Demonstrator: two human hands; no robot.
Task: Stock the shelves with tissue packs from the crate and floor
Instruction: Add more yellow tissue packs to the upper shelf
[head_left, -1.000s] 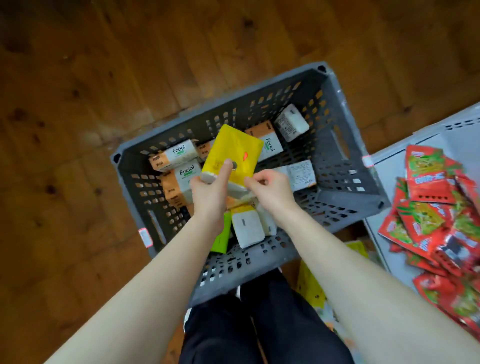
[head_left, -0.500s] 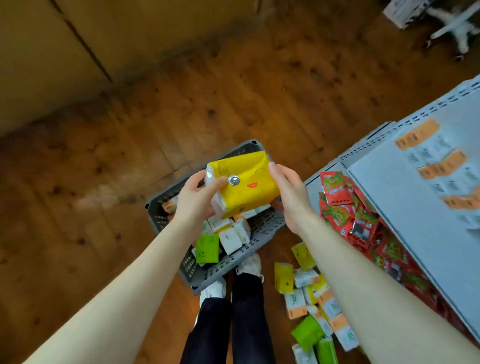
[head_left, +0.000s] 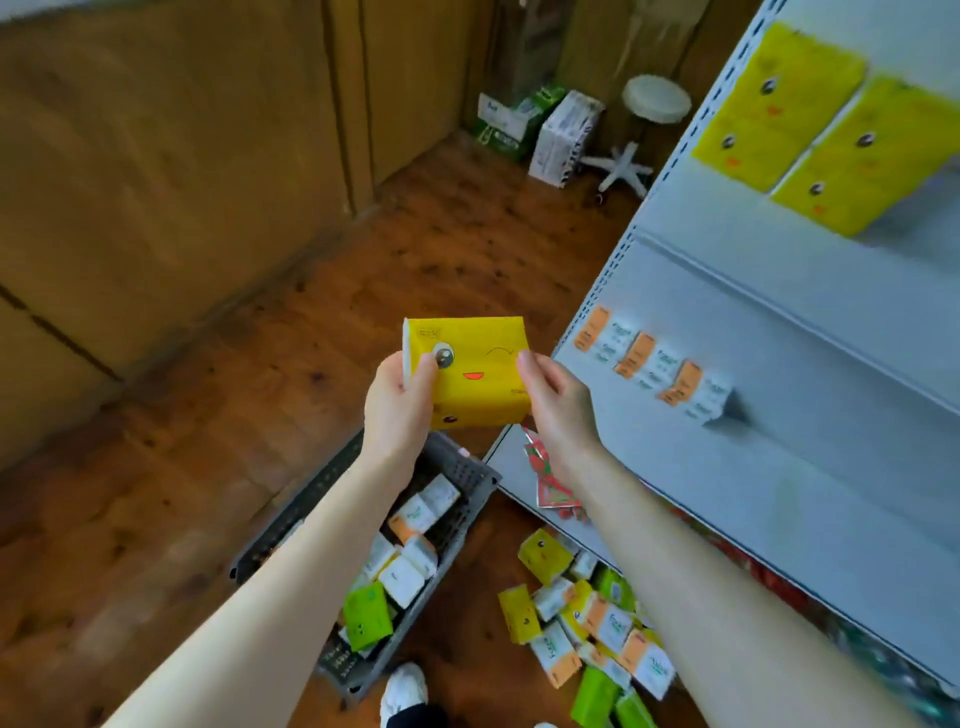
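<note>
The yellow plastic-wrapped tissue pack with the cartoon face was held in the air above the grey perforated plastic crate, just short of the pale grey metal shelves. Placing it well, by my judgement, meant lifting it to the matching yellow packs on the upper shelf, face outward and flush beside them, and releasing only once it sat flat. The 2 hands shared the grip. The left hand clamped the pack's left end, thumb across the front. The right hand pinched its right edge, thumb on the face.
</note>
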